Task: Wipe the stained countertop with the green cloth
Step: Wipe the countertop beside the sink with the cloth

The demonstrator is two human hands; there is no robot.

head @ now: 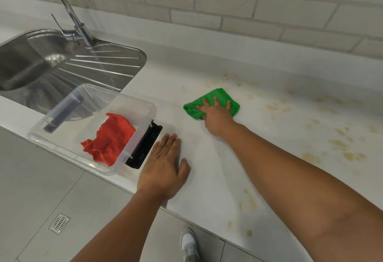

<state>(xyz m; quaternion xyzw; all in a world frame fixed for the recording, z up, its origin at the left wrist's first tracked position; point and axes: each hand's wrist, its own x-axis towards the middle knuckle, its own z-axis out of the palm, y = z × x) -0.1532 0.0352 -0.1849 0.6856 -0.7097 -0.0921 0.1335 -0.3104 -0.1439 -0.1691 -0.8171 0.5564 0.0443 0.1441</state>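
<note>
Green cloth (217, 94) is lying bunched on the white table (207, 156), off to the right of the clear plastic box (132, 100) and a bit farther back than it, not touching it. Right hand (215, 117) is pressing down on top of the cloth, palm down, fingers (216, 102) spread apart and fairly straight over the fabric, thumb sitting at the cloth's near-left edge. The arm is reaching in from lower right. Yellow-brown stains (337, 143) are showing on the table farther right of the box than the cloth, scattered toward the back and along the near edge. The patch between box and cloth is looking clean. Left hand (163, 166) is resting flat on the table just right of the box's near corner, fingers pressed together, thumb out to the side, holding nothing. A red cloth (112, 135) is lying crumpled inside the box. A black clip-like part (145, 148) is sitting against the box's right side, touching it. The steel sink (31, 61) with its faucet (70, 11) is sitting behind and left of the box, whose far end is overlapping the drainboard. A grey shoe (188, 243) and a floor drain (59, 223) are showing on the tiled floor below the box.
</note>
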